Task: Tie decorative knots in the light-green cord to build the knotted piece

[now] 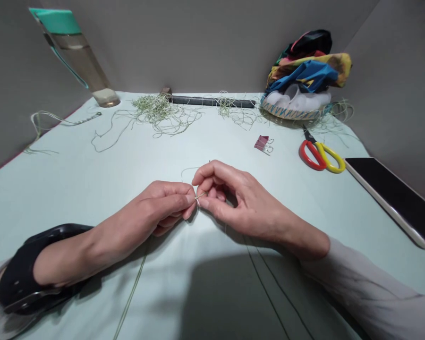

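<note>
Near the middle of the table, my left hand (163, 205) pinches a thin green cord (132, 288) between thumb and fingertips. My right hand (241, 198) meets it fingertip to fingertip, its index finger arched and its thumb against the cord. A short piece of cord crosses between the right fingers, whose inner grip is partly hidden. One loose end curves out beyond the hands. Long strands trail toward me under the left wrist and the right forearm.
Tangled green cord (156, 109) lies by a hammer (212, 101) at the back. A bottle (88, 66) stands left. On the right are a basket (290, 113) of cloth and white plastic pieces, a binder clip (262, 142), scissors (317, 156) and a phone (393, 193).
</note>
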`<state>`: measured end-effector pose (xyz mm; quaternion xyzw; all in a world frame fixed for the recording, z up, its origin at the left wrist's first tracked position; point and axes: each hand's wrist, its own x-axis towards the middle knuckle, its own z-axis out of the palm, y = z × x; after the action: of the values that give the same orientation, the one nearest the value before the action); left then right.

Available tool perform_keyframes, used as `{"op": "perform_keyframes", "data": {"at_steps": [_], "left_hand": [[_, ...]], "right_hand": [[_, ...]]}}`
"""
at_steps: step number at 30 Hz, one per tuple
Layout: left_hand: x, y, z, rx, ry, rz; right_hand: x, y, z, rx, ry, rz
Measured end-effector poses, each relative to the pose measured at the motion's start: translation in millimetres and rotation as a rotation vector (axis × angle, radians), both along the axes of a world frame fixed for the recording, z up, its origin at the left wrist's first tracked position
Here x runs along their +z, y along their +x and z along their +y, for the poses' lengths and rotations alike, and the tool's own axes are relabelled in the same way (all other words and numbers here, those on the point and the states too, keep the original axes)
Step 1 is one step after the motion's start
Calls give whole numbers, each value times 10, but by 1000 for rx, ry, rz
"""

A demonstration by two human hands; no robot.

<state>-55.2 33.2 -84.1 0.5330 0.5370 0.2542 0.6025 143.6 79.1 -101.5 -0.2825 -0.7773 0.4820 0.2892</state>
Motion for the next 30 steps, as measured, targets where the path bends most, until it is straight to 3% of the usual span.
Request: {"op": "perform_keyframes", "data": {"at_steps": [4, 11, 15, 22, 25, 28, 30], "left_hand": [[-5, 1, 8, -3, 9, 3], [16, -3, -4, -35, 39, 8], [16, -15, -26, -46, 62, 14], [-10, -18, -35, -101, 84, 22], [-11, -30, -50, -117, 109, 27], [-32, -55, -61, -130, 125, 28], [-53, -71, -66, -133, 123, 27]], "right_hand": [[-14, 2, -16, 12, 61, -14], [-25, 9, -80, -36, 429, -64], [19, 37, -155, -47, 484, -75], [104, 146, -492, -136, 711, -412], [98, 188, -615, -163, 644, -441], [161, 269, -717, -176, 450, -420], [243, 362, -797, -110, 282, -433]]}}
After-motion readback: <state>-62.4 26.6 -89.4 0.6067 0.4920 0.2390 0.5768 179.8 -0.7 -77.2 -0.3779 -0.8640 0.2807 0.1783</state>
